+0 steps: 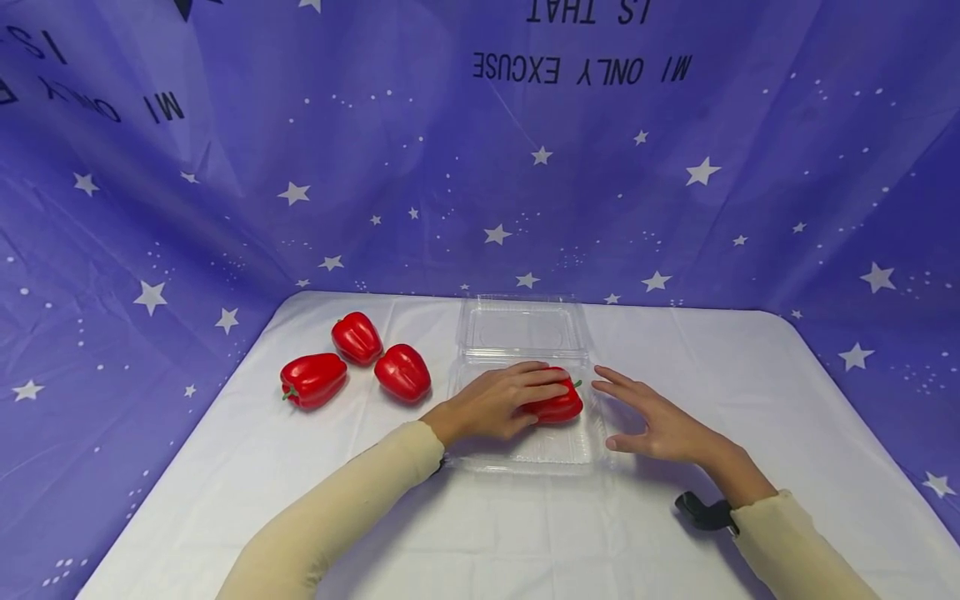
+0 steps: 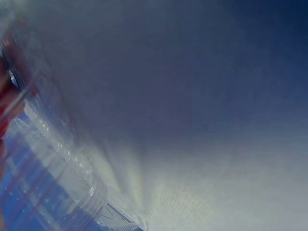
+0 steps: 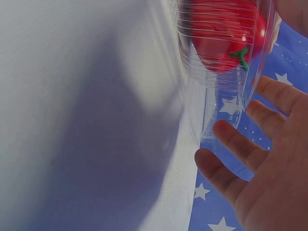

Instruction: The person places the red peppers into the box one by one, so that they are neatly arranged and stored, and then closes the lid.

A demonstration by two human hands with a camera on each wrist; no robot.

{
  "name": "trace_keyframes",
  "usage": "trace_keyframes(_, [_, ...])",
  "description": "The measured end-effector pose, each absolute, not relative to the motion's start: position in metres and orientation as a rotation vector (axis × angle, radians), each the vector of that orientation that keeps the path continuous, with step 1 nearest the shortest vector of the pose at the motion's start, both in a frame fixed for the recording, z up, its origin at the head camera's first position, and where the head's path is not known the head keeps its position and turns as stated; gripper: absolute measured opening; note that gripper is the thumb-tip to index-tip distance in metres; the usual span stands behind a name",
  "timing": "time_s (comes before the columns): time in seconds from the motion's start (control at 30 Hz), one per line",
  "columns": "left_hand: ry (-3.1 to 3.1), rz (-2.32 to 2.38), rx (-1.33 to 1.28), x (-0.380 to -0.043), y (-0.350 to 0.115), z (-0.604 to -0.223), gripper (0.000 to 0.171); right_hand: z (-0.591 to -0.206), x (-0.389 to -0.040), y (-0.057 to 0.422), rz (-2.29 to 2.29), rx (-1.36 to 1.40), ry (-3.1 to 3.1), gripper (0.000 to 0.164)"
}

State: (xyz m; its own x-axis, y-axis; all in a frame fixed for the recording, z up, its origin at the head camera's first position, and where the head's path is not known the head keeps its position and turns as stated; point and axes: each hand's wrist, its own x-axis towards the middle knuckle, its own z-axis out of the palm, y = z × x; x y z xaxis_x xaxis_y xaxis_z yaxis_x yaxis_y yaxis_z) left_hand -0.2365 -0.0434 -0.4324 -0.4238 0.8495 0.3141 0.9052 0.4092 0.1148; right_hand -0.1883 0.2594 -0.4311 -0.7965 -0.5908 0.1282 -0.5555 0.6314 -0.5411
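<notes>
In the head view my left hand (image 1: 504,400) grips a red bell pepper (image 1: 558,407) from its left side, fingers over its top and thumb along its near side. The pepper is within the near half of a clear plastic clamshell box (image 1: 558,454), its green stem pointing right. My right hand (image 1: 660,421) is just right of the box, fingers spread and holding nothing. From the right wrist, the pepper (image 3: 224,36) shows red through the ribbed box wall (image 3: 211,29), with the right hand's fingers (image 3: 240,147) beside it. The left wrist view is dark, with the box edge (image 2: 72,159) at lower left.
Three more red bell peppers, one at the back (image 1: 357,338), one on the left (image 1: 313,380) and one nearer the box (image 1: 403,373), lie on the white tablecloth (image 1: 247,483). Behind the box, its lid (image 1: 522,327) lies folded back. A purple star-patterned curtain (image 1: 420,183) hangs behind.
</notes>
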Motion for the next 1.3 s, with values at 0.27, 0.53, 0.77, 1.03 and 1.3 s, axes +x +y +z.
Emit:
trace_keyframes(0.27, [-2.448, -0.401, -1.574, -0.2363, -0.0419, -0.434, 0.056, -0.4308, -0.1866, 0.2598, -0.926, -0.945, 2.762, 0.077])
trace_keyframes(0.53, [-2.465, -0.388, -1.571, -0.2361, -0.0413, -0.4345, 0.058, -0.4317, -0.1871, 0.2595, -0.932, -0.939, 2.758, 0.079])
trace_keyframes(0.77, [-2.396, -0.343, -1.573, -0.2374, -0.0387, -0.4364, 0.059, -0.4337, -0.1878, 0.261, -0.938, -0.953, 2.76, 0.078])
trace_keyframes(1.03, [-2.402, -0.334, -1.571, -0.2375, -0.038, -0.4373, 0.062, -0.4339, -0.1884, 0.2611, -0.944, -0.969, 2.757, 0.078])
trace_keyframes(1.3, [-2.44, -0.312, -1.575, -0.2368, -0.0375, -0.4359, 0.058, -0.4334, -0.1881, 0.2612, -0.943, -0.963, 2.758, 0.077])
